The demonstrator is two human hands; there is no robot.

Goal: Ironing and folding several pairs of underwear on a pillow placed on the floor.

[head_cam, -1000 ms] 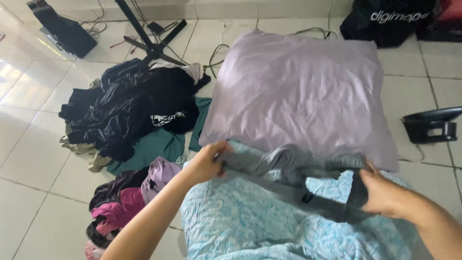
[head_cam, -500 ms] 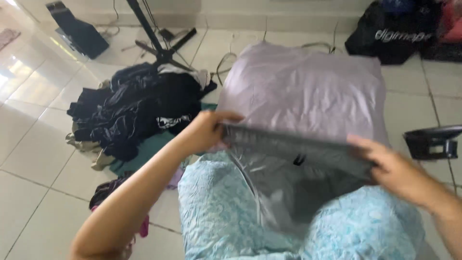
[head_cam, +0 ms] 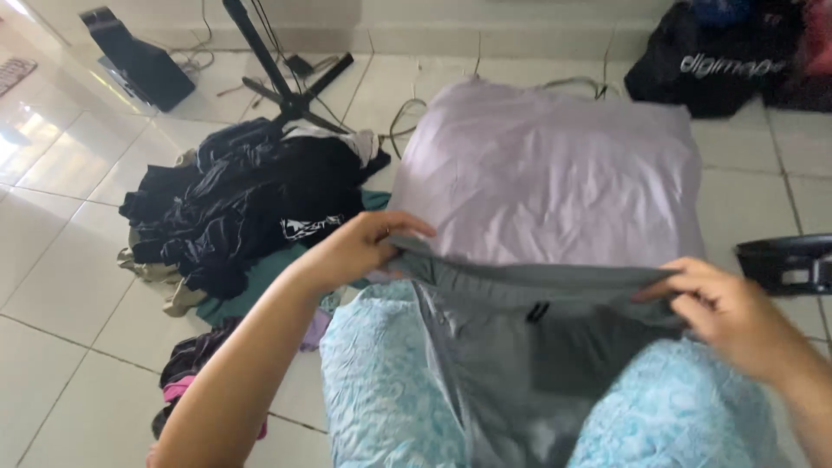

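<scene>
Over a patterned blue lap, left hand [head_cam: 351, 251] and right hand [head_cam: 724, 308] each pinch an end of grey shorts [head_cam: 520, 347], waistband stretched crosswise between them.

Soft daylight fills the scene, glaring white off the floor tiles [head_cam: 35, 130] at upper left. Shadows are faint. The right hand [head_cam: 737, 316] and the frame edges look slightly blurred.
</scene>
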